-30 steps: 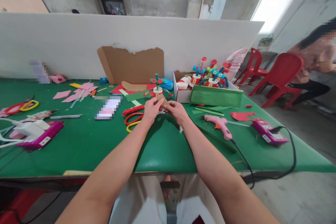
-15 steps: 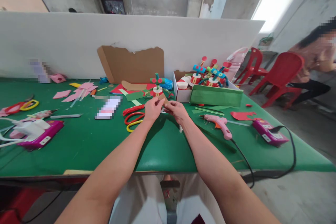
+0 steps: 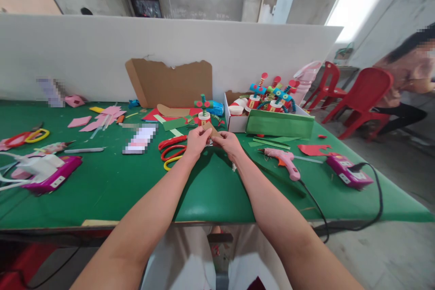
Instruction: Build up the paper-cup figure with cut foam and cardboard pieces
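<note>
Between my two hands is a small piece of brown cardboard [image 3: 211,130]. My left hand [image 3: 198,139] pinches its left side, and my right hand [image 3: 228,143] grips its right side. Just behind them stands a paper figure [image 3: 204,111] with a green head, red round eyes and a white-and-red cup body. To the left of my left hand lie scissors [image 3: 174,153] with red and yellow handles. A pink glue gun [image 3: 283,159] rests to the right of my right hand, its cord running off the table's front edge.
A box [image 3: 238,122] with several similar figures stands at the back right. Purple power strips [image 3: 350,173] lie on both sides. Pink paper scraps [image 3: 103,119], a phone [image 3: 141,138] and a torn cardboard sheet [image 3: 170,82] are on the left. A person [image 3: 404,72] sits at far right.
Both hands hold the cardboard in nearly the same place, with only a slight shift of the fingers. The things on the table have stayed put.
</note>
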A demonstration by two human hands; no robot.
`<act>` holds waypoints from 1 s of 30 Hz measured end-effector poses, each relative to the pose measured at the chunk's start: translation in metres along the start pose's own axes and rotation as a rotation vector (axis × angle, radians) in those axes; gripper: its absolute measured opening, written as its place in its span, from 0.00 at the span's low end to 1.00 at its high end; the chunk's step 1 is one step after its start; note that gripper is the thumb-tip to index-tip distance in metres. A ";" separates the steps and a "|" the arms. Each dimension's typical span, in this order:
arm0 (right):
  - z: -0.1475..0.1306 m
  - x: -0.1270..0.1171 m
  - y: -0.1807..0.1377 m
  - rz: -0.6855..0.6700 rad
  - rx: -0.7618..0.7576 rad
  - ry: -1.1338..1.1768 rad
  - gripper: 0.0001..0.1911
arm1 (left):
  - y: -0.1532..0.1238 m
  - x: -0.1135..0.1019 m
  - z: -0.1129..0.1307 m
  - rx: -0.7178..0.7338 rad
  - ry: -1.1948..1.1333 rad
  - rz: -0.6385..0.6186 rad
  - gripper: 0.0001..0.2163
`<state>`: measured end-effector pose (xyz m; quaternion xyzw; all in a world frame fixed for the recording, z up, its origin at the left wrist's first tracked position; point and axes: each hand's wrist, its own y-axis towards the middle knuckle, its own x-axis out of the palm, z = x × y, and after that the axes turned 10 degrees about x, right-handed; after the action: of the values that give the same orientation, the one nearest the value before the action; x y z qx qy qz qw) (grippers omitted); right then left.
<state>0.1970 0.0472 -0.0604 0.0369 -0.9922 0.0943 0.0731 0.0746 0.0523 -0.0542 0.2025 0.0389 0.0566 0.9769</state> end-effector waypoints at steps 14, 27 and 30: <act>-0.002 -0.003 0.002 -0.072 0.001 0.089 0.12 | 0.001 0.000 0.000 0.004 -0.091 0.016 0.13; -0.002 -0.004 0.002 -0.110 0.009 0.107 0.10 | 0.001 0.000 0.001 -0.028 -0.161 -0.007 0.13; -0.002 -0.004 0.001 -0.105 0.007 0.106 0.11 | 0.001 0.000 0.002 -0.013 -0.137 -0.013 0.12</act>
<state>0.2009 0.0490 -0.0589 0.0842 -0.9833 0.0956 0.1300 0.0750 0.0521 -0.0518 0.1995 -0.0268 0.0364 0.9789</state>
